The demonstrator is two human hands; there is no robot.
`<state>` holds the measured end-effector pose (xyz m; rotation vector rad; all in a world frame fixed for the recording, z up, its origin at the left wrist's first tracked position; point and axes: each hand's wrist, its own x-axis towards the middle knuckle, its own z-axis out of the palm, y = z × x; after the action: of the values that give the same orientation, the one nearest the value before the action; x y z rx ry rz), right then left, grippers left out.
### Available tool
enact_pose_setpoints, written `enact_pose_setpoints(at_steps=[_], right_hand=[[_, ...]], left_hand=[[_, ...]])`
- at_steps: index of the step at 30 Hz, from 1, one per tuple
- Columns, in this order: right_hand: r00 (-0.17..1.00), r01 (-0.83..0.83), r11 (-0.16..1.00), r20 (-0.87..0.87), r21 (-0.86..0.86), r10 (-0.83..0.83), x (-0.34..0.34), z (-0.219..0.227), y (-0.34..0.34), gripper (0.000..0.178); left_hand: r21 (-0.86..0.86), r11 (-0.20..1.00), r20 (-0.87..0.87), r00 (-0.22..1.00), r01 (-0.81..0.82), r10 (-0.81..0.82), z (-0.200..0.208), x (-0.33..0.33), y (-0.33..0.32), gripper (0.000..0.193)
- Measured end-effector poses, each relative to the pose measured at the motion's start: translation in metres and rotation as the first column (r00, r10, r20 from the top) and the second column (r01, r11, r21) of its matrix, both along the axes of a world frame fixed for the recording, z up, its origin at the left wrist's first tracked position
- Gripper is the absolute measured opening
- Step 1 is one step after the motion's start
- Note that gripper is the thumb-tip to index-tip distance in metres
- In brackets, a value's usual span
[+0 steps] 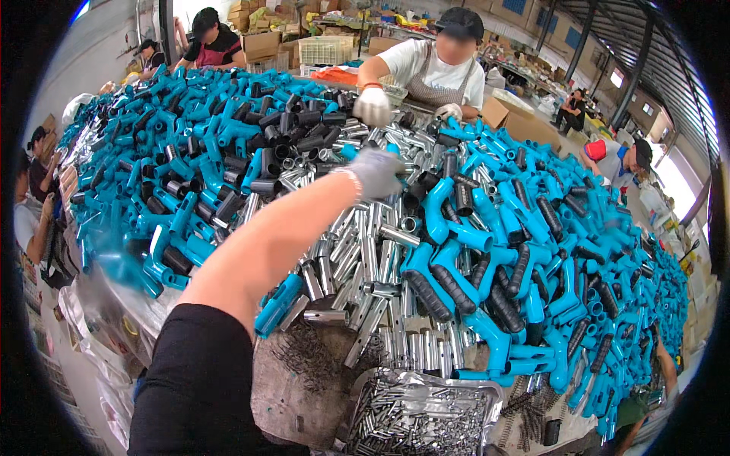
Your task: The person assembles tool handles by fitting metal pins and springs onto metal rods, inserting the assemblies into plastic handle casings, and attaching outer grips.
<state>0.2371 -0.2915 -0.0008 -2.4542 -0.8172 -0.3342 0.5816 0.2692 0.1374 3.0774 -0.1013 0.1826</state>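
Reaches with the gloved left hand (378,173) over silver tubes (370,245), lying beneath and bodyward of it, many with long axes toward the body; too blurred to tell whether gripping or empty. Crowded by blue fittings (437,213) just right of the hand; open at bare counter (277,408) well bodyward, beside the metal tray (491,395).

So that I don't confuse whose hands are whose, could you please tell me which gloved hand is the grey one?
The left hand, reaching from the lower left over the silver tubes; the white gloves belong to the co-worker opposite.
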Motion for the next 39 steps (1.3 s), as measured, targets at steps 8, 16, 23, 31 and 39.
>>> enact_pose_setpoints(at_steps=[8, 16, 23, 31, 39], right_hand=[[0.999, -0.013, 1.000, 0.030, -0.020, 0.013, -0.009, 0.018, 0.003, 0.030], [0.996, -0.030, 1.000, 0.079, -0.009, 0.030, -0.013, 0.029, 0.008, 0.031], [0.955, -0.003, 0.999, 0.298, -0.047, 0.017, -0.010, 0.021, 0.010, 0.032], [0.987, -0.069, 0.997, 0.143, -0.045, 0.075, -0.008, 0.025, 0.007, 0.032], [0.986, -0.062, 0.998, 0.158, -0.002, 0.061, -0.007, 0.033, 0.019, 0.031]], left_hand=[[0.179, 0.981, -0.108, 0.989, -0.079, 0.099, -0.011, 0.025, -0.008, 0.067], [0.363, 0.848, -0.053, 0.900, -0.386, 0.433, 0.007, 0.024, 0.039, 0.057], [0.284, 0.770, 0.045, 0.810, -0.572, 0.585, 0.007, 0.026, 0.055, 0.058], [-0.523, 0.851, 0.209, 0.976, 0.055, 0.065, -0.006, 0.041, 0.020, 0.044], [-0.142, 0.990, -0.151, 0.988, 0.001, -0.023, 0.022, 0.010, -0.147, 0.083]])
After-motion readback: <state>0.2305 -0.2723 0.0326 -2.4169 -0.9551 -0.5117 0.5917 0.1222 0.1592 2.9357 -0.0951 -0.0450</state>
